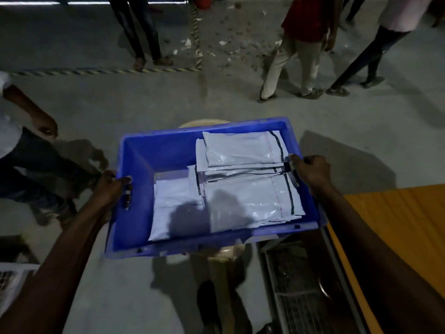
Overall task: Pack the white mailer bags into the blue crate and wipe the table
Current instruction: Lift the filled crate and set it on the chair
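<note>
A blue crate [144,165] sits in the middle of the head view, over a cream plastic stool [226,253]. Several white mailer bags [245,198] with black edge strips lie stacked inside it, mostly toward the right side. My left hand [112,189] grips the crate's left rim, fingers curled over the edge. My right hand [310,171] grips the right rim the same way. Both arms reach in from the bottom corners.
A table with an orange cloth [397,237] stands at the right, a wire-mesh rack [296,285] below its edge. Several people stand on the grey floor beyond, and one person [24,145] is close at the left. Litter lies at the back.
</note>
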Demonstrator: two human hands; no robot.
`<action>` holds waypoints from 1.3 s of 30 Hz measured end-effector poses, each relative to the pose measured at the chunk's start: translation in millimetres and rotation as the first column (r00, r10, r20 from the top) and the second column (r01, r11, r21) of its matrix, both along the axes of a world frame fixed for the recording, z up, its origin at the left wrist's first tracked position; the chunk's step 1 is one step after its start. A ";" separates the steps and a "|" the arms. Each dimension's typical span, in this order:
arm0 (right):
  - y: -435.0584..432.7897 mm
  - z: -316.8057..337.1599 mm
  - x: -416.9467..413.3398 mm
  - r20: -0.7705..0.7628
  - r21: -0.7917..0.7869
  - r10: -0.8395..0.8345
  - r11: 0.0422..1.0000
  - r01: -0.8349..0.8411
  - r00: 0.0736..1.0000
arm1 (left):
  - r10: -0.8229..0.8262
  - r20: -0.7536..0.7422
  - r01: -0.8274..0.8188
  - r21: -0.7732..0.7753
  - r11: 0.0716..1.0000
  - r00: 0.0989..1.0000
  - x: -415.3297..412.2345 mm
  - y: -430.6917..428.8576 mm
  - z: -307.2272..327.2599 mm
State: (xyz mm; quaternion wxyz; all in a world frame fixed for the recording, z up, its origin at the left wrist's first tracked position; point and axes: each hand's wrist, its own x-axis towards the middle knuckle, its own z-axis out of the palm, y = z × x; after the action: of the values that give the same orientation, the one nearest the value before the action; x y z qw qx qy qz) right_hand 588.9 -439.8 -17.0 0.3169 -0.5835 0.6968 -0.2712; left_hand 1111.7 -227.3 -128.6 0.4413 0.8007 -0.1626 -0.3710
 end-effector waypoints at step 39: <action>17.7 -203.7 26.7 -0.103 0.313 -0.149 0.934 0.174 0.983 | -0.137 -0.058 0.146 0.202 0.969 0.989 -46.0 -43.0 -136.8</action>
State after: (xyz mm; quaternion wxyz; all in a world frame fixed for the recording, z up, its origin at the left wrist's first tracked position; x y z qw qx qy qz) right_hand 615.6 -422.2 -220.7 0.3566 -0.4752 0.7890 -0.1566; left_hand 1065.7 -270.3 -265.4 0.3322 0.8201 -0.1702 -0.4337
